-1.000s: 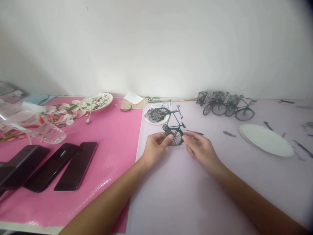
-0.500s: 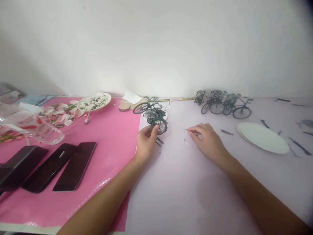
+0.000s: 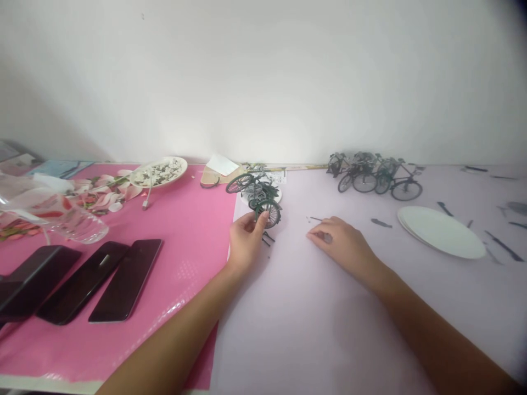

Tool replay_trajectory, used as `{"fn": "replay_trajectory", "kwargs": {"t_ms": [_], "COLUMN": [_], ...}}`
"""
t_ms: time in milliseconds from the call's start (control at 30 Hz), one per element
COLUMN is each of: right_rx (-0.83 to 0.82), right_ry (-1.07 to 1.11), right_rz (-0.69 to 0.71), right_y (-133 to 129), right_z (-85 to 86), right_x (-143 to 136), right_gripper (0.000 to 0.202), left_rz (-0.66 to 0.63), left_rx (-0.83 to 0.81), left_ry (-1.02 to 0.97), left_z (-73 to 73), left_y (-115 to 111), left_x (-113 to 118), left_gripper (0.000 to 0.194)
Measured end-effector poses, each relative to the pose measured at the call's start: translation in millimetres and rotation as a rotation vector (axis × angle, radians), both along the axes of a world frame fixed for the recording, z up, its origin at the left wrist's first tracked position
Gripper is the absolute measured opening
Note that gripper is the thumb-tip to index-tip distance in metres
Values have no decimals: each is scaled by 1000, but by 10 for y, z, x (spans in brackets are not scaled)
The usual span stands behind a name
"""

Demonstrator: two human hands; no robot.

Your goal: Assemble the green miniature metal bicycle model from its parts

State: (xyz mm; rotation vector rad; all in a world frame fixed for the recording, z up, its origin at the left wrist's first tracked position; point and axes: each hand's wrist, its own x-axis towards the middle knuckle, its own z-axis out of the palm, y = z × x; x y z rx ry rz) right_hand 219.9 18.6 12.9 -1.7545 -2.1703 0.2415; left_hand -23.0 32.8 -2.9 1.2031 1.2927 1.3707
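My left hand (image 3: 246, 241) pinches a dark green miniature bicycle (image 3: 268, 213) by its near wheel, and the bicycle is tilted with its other wheel raised to the far left. Thumb and fingertips of my right hand (image 3: 340, 241) press together low over the pale lilac sheet. Whatever lies between them is hidden. Just beyond those fingertips are a thin dark rod (image 3: 316, 219) and tiny bits. Small dark forked parts (image 3: 268, 237) rest beside my left hand. A small white dish (image 3: 280, 196) is partly hidden behind the held bicycle.
Several miniature bicycles (image 3: 373, 174) stand by the wall. White oval plates (image 3: 442, 232) and loose dark parts (image 3: 504, 245) lie at right. On the pink mat are two phones (image 3: 125, 280), a black box (image 3: 39, 280), a clear cup (image 3: 78, 216) and a filled plate (image 3: 160, 171).
My right hand has moved slightly left and nearer to me, from beside the dark rod onto the spot where a thin pale piece lay. That piece is now out of sight. My left hand barely moved.
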Motion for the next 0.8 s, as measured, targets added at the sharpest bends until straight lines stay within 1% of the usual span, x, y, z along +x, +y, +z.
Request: {"fn": "replay_trajectory", "kwargs": {"t_ms": [133, 233, 300, 367, 433, 500, 633, 800], "right_rx": [18, 59, 97, 144, 193, 234, 267, 262], "right_ry": [-49, -31, 36, 166, 310, 407, 490, 512], "right_rz": [13, 35, 38, 57, 105, 158, 217, 192], "right_y": [7, 16, 9, -18, -64, -121, -215, -232], "right_z": [-35, -66, -67, -50, -28, -15, -34, -53], "right_x": [-31, -41, -61, -103, -169, -250, -392, -428], "right_gripper": [19, 18, 17, 16, 16, 17, 14, 14], "left_rz": [-39, -68, -89, -116, -134, -145, -183, -227], "left_rx": [-9, -9, -15, -20, -12, 6, 17, 23], "left_ry": [19, 32, 37, 35, 26, 29, 55, 55], "left_z": [2, 11, 23, 38, 54, 67, 72, 57], "left_y": [-33, -60, -83, -116, -158, -206, -287, -319], "left_x": [27, 47, 62, 83, 111, 147, 219, 248], "left_gripper": [45, 46, 46, 45, 45, 45, 46, 44]}}
